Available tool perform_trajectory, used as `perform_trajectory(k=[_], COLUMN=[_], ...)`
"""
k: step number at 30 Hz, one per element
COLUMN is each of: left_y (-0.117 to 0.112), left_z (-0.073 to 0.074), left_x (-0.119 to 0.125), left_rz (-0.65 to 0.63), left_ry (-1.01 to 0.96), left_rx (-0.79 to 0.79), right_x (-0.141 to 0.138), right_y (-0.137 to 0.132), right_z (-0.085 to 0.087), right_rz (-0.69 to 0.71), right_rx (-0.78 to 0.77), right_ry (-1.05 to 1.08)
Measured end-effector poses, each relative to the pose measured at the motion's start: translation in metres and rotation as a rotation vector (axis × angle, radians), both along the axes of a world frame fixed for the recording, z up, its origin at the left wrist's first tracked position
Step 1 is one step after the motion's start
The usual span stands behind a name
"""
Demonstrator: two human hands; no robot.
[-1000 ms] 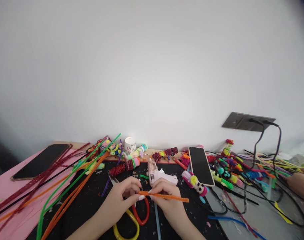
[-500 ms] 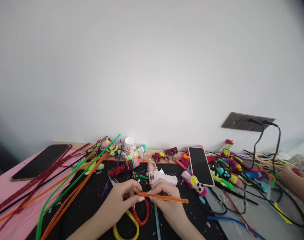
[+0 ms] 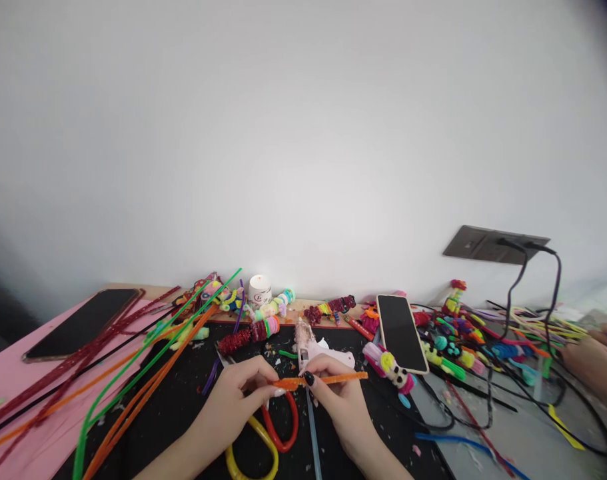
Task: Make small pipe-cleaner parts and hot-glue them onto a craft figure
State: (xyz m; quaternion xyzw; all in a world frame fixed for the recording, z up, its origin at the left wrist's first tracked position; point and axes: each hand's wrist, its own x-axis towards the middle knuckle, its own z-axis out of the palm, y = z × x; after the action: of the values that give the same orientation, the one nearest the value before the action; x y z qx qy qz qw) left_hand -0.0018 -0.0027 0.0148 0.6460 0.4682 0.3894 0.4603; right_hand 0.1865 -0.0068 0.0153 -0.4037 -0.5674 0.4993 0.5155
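My left hand (image 3: 238, 400) and my right hand (image 3: 339, 400) both pinch a short orange pipe cleaner (image 3: 319, 381) held level above the black mat (image 3: 183, 407). The left fingers grip its left end, the right fingers its middle, and its free end sticks out to the right. Under the hands lie a red loop (image 3: 282, 427) and a yellow loop (image 3: 256, 453). A pale pink glue gun (image 3: 310, 345) lies just beyond my right hand.
Long green, orange and dark red pipe cleaners (image 3: 133, 380) fan out at left over a pink sheet (image 3: 18, 413) with a phone (image 3: 80, 323). A second phone (image 3: 400, 331), small figures, cables (image 3: 528, 373) and another person's hand (image 3: 590, 367) are at right.
My right hand has rolled so its thumb is on top, and the orange pipe cleaner has risen slightly and levelled. The other person's hand at right has shifted a little.
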Motion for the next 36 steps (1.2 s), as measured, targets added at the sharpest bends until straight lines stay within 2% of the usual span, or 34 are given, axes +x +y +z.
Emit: perform_trajectory(k=[6, 13, 18, 25, 30, 36], left_y=[-0.001, 0.0, -0.001, -0.005, -0.007, -0.005], left_z=[0.0, -0.001, 0.0, 0.0, 0.005, 0.001], left_x=[-0.001, -0.001, -0.001, 0.001, 0.001, 0.001], left_rz=[0.014, 0.045, 0.048, -0.019, -0.037, -0.055], left_ry=[-0.027, -0.056, -0.032, 0.047, 0.125, 0.121], left_rx=[0.073, 0.087, 0.09, 0.12, 0.152, 0.12], right_x=[-0.002, -0.002, -0.005, -0.012, -0.012, -0.011], right_y=[0.002, 0.005, 0.004, 0.001, 0.0, 0.001], right_z=[-0.007, -0.007, -0.006, -0.006, -0.006, -0.004], right_rz=[-0.037, -0.06, 0.037, 0.172, 0.169, 0.134], right_rx=[-0.109, -0.181, -0.239, -0.356, -0.365, -0.322], right_ry=[0.159, 0.234, 0.302, 0.288, 0.271, 0.268])
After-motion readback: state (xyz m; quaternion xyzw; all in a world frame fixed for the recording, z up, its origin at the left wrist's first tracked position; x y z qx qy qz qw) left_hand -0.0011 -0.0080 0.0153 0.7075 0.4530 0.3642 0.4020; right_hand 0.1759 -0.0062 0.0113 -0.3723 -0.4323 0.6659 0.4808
